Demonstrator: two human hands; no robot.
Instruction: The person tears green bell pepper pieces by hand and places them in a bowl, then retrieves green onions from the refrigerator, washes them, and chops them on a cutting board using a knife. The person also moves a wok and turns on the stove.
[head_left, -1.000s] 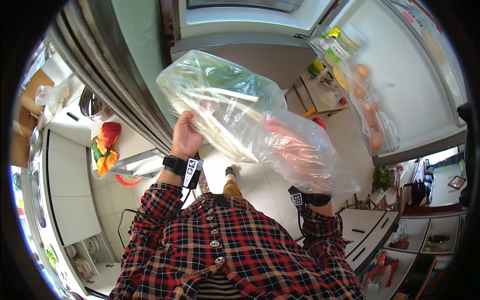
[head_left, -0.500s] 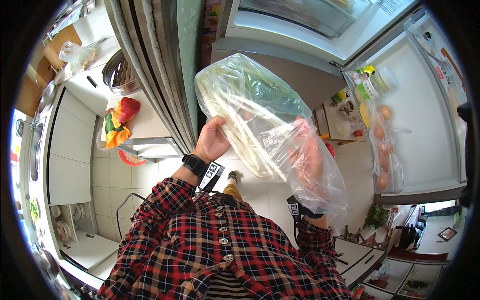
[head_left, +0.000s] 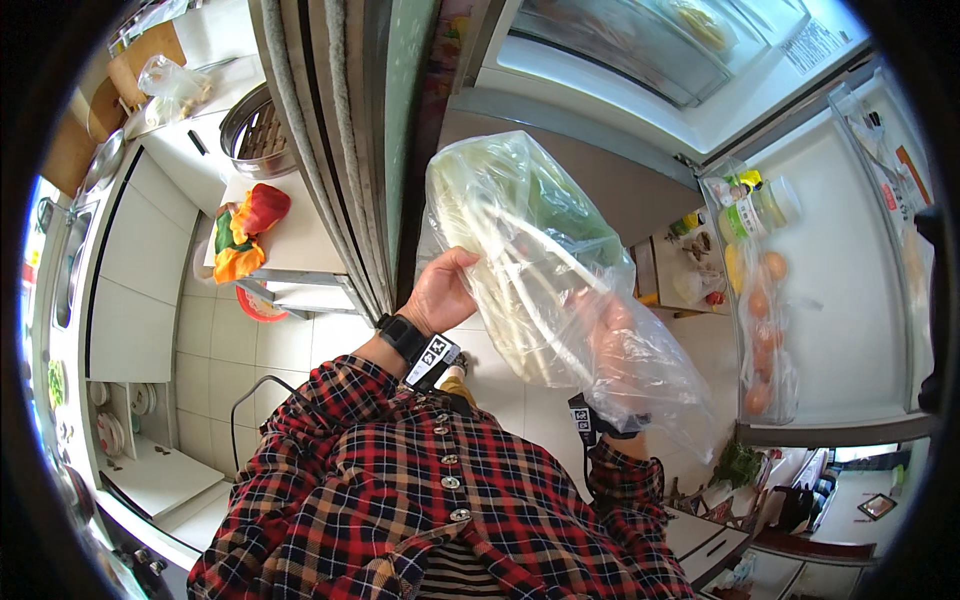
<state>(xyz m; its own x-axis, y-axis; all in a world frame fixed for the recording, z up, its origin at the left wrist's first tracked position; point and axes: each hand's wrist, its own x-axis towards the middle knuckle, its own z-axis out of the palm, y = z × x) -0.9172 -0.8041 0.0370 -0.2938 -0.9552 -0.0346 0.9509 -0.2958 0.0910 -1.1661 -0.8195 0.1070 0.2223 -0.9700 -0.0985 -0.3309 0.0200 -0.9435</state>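
Observation:
In front of my chest is a clear plastic bag (head_left: 545, 205) holding long white-stalked greens (head_left: 520, 285), their leafy green part toward the far end. My left hand (head_left: 441, 292) grips the bag's left side from outside, thumb on top and the other fingers hidden behind it. My right hand (head_left: 612, 345) is inside the bag, seen through the wrinkled plastic, with its fingers curled at the stalks' near right end. Loose plastic hangs around my right wrist.
At right a fridge door (head_left: 830, 270) stands open, with eggs (head_left: 760, 330) and a jar (head_left: 770, 205) on its shelf. A folding door (head_left: 330, 150) rises at left. Beyond it a table (head_left: 315, 215) bears a colourful cloth (head_left: 245, 235) and a steamer (head_left: 258, 130).
The bag has come slightly nearer to my body, and my right hand has shifted toward me inside it. My left hand keeps its hold on the bag. The whole view has turned a little.

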